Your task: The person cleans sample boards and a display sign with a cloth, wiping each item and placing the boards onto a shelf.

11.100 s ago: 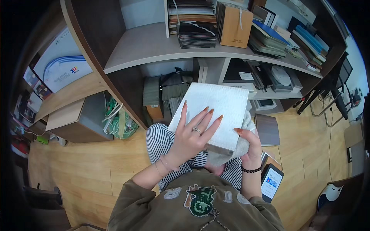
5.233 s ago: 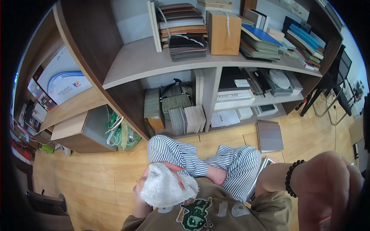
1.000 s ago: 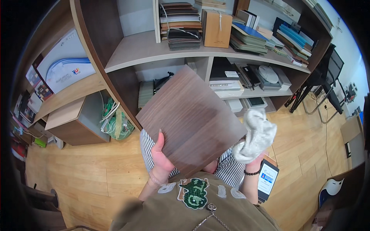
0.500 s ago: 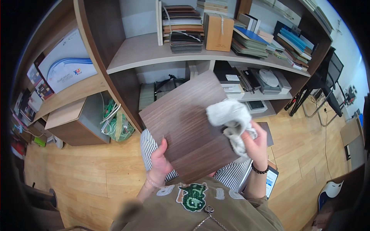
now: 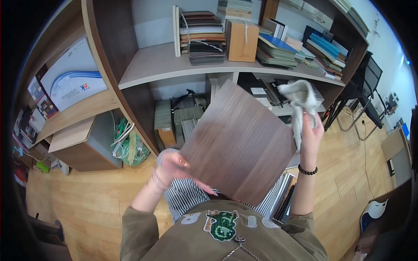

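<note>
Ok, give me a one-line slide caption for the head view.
Left hand grips a square dark wood-grain panel while the right hand lifts a crumpled pale cloth beside it.

shelf (image 5: 165,65) | sample stacks (image 5: 202,37) | cardboard box (image 5: 241,41) | green cables (image 5: 128,145)

Colours only: board (image 5: 238,145) was dark walnut brown with fine straight grain. Cloth (image 5: 300,102) was off-white, greyish in the folds. Bracelet (image 5: 307,171) was black beads. Trousers (image 5: 185,195) were white with thin dark stripes. Sweatshirt (image 5: 217,237) was olive green, green embroidered patch (image 5: 223,225) and white letters on the chest. Floor (image 5: 82,204) was light honey-coloured planks. Shelf unit (image 5: 117,52) had dark brown sides and pale grey-beige shelves. Box (image 5: 242,41) was tan cardboard. Bundle of cables (image 5: 128,143) was green and white.
</note>
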### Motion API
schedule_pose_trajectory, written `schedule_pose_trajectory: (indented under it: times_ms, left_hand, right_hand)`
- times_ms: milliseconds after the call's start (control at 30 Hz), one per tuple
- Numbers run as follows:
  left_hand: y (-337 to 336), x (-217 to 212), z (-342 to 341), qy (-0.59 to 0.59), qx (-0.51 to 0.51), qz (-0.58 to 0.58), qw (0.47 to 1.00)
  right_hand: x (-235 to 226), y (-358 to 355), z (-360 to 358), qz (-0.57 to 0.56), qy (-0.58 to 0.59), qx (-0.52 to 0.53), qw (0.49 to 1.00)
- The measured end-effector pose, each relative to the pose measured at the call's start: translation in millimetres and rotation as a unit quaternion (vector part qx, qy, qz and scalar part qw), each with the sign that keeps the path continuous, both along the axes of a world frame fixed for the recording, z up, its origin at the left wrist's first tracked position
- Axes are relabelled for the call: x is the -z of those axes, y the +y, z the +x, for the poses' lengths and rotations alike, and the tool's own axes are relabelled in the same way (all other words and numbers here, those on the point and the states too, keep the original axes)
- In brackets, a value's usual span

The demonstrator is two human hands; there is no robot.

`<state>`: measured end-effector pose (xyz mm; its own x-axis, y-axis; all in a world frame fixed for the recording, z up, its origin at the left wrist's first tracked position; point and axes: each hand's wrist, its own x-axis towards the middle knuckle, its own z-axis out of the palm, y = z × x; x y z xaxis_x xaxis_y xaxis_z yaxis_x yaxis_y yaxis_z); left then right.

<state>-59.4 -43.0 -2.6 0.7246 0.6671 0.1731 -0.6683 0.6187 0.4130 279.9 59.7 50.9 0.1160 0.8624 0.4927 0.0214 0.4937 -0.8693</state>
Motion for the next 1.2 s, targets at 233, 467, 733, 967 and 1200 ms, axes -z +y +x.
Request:
schedule_pose_trajectory:
  times_ms: [233, 467, 733, 967, 1200]
  left_hand:
    - [-44, 57, 37, -0.237, -0.071, -0.044, 0.968]
    - [-51, 55, 52, -0.036, -0.261, 0.003, 0.965]
    - [-53, 54, 39, 0.354, -0.274, -0.064, 0.892]
    - [-51, 57, 52, 0.064, -0.322, 0.005, 0.945]
    - [-52, 45, 62, 0.11, -0.303, -0.008, 0.947]
  right_hand:
    - [-38, -52, 1, 0.087, 0.287, 0.009, 0.954]
    - [12, -64, -89, 0.22, -0.286, 0.246, 0.9]
    - [30, -88, -147, 0.268, -0.343, -0.159, 0.886]
    - [31, -45, -116, 0.172, -0.269, 0.062, 0.946]
    - [36, -85, -130, 0.294, -0.317, -0.143, 0.89]
